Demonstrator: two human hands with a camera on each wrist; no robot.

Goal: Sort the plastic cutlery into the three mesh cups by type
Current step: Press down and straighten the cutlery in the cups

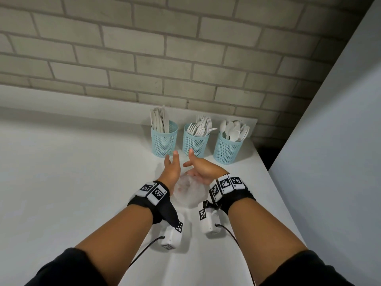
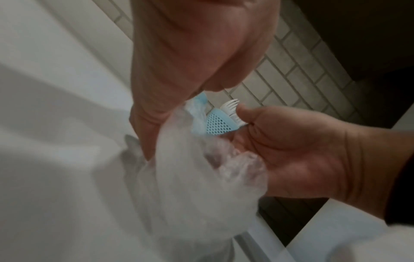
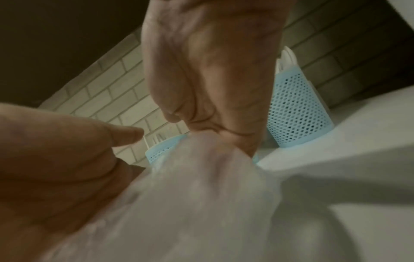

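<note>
Three blue mesh cups stand in a row at the back of the white table. The left cup (image 1: pixel 164 139) holds knives, the middle cup (image 1: pixel 195 141) forks, the right cup (image 1: pixel 226 148) spoons. In front of them a crumpled clear plastic bag (image 1: pixel 188 193) sits between my two hands. My left hand (image 1: pixel 172 167) lies against the bag's left side with straight fingers. My right hand (image 1: pixel 199 169) cups the bag (image 2: pixel 190 186) with its lower fingers curled under it and its thumb stretched out. No loose cutlery shows on the table.
A grey brick wall (image 1: pixel 144 58) runs behind the table (image 1: pixel 72 172). A pale panel (image 1: pixel 340 141) rises on the right, with a dark gap beside the table's right edge. The fork cup (image 2: pixel 217 124) and spoon cup (image 3: pixel 298 109) stand just past my fingertips.
</note>
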